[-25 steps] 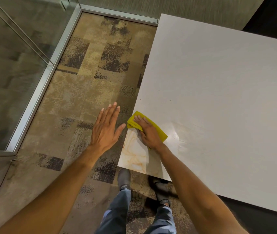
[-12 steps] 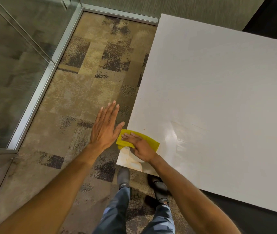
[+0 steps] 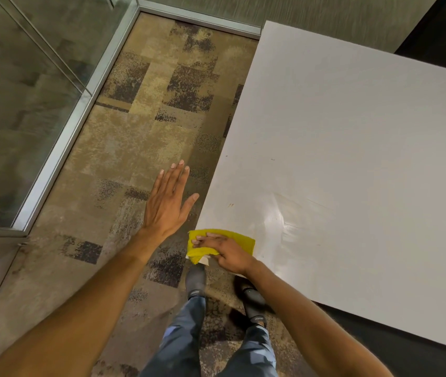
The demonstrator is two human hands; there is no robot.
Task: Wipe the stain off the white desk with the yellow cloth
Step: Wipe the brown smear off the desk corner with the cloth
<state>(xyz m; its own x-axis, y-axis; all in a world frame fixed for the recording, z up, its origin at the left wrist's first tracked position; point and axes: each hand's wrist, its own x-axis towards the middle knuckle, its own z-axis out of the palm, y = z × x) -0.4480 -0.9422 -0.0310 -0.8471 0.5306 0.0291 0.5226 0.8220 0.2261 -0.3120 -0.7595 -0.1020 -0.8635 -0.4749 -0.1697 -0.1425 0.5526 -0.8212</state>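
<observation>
The white desk fills the right of the view. My right hand presses the yellow cloth flat on the desk's near left corner, with the cloth's left end hanging over the edge. Only a small sliver of the orange-brown stain shows below the cloth; the rest is hidden. A wet sheen and two tiny orange specks lie farther up the desk. My left hand hovers flat and open over the carpet, left of the desk edge, holding nothing.
Patterned brown carpet lies left of the desk. A glass wall with a metal frame runs along the far left. My two dark shoes stand at the desk's corner. A dark area borders the desk's near right edge.
My right hand has dragged the cloth toward me along the desk's left edge to the near corner, covering most of the stain. The left hand stayed open over the carpet.
</observation>
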